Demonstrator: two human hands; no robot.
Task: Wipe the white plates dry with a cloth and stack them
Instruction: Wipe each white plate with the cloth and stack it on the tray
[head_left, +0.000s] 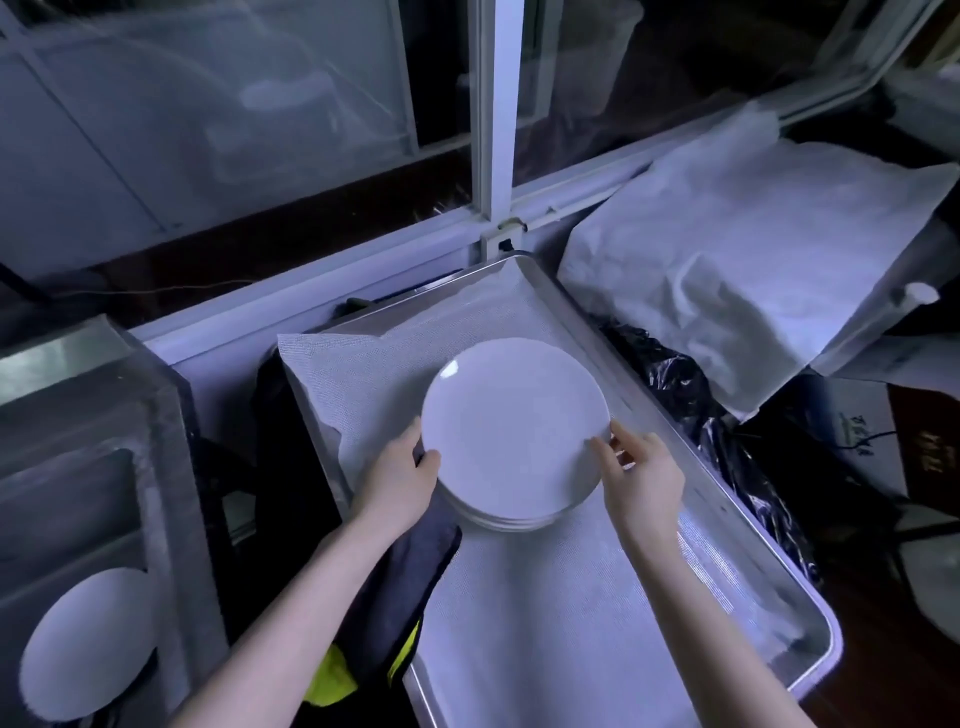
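A long metal tray (779, 587), lined with white mesh, runs from you towards the far window. A white sheet (753, 249) lies crumpled at far right. The stack of plates (511, 519) sits mid-tray, flat and face up. A dark cloth (410, 582) hangs beneath your left wrist. Your left hand (400, 473) grips the top plate (514, 426) by its left rim, thumb on top. Your right hand (641, 475) pinches its right rim.

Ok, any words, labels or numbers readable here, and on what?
Dark marks on the grey box: too blurred to read.
Gold lettering on the brown box: sideways and blurred, unreadable.
Top plate and tray: no text.
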